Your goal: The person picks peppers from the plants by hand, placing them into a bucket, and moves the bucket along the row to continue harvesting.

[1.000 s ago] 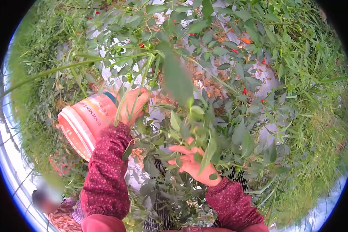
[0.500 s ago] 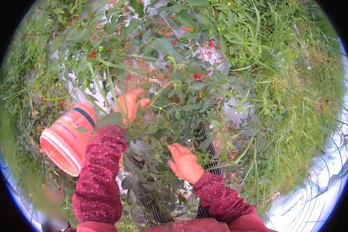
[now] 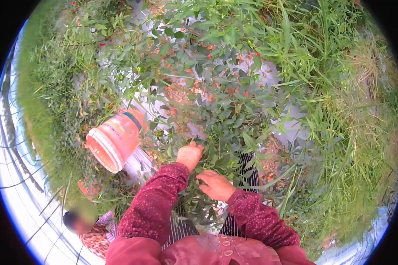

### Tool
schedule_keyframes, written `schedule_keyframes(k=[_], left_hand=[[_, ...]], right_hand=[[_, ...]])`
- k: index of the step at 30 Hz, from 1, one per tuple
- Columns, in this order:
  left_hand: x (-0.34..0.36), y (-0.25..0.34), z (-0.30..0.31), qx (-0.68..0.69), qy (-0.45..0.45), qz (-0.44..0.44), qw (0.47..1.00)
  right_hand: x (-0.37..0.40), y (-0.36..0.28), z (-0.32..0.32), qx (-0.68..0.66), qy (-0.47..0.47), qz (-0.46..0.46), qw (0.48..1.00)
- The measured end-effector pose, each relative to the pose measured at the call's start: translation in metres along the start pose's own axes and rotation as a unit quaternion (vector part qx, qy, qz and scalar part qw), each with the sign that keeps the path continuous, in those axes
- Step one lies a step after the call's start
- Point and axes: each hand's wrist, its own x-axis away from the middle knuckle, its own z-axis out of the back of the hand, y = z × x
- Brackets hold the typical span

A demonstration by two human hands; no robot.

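Leafy pepper plants (image 3: 225,112) with small red and green fruits spread in front of me. My left hand (image 3: 190,156) is closed among the leaves at the middle, its fingers bent away from view; what they hold is hidden. Just below and to its right, my right hand (image 3: 216,185) reaches into the same foliage, thumb and fingers apart, with no object visible in it. Left of my hands, a pink-orange bucket (image 3: 115,138) with a dark band lies tipped, its mouth toward the lower left.
Another person (image 3: 90,227) is at the lower left, beside a heap of red produce (image 3: 89,189). Pale ground sheeting (image 3: 292,126) shows between the plants. Tall grass (image 3: 336,132) grows along the right. My striped trouser legs (image 3: 247,170) stand among the plants.
My left hand has moved right and down from near the bucket, closing beside my right hand. The view has shifted, bringing the other person and the red heap into sight at lower left.
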Motion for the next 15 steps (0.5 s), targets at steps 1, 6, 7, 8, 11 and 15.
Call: schedule_keyframes(k=[1,6,7,8,11,15], left_hand=[[0.0,0.004,0.001,-0.02,-0.009,0.025,0.999],[0.013,0.015,-0.027,-0.072,-0.033,0.014,0.997],[0.016,0.017,-0.027,-0.06,-0.031,0.009,0.998],[0.016,0.017,-0.028,-0.056,-0.035,0.011,0.998],[0.017,0.014,-0.033,-0.032,-0.014,0.002,0.999],[0.025,0.008,-0.038,0.025,-0.041,-0.002,0.999]], right_hand=[[0.007,-0.009,0.025,-0.066,-0.012,-0.031,0.997],[0.036,0.012,0.082,-0.324,0.02,-0.208,0.922],[0.037,0.019,0.087,-0.327,0.032,-0.224,0.918],[0.035,0.024,0.09,-0.328,0.046,-0.238,0.913],[0.023,0.04,0.078,-0.324,0.07,-0.228,0.915],[-0.01,0.046,0.044,-0.279,0.094,-0.188,0.937]])
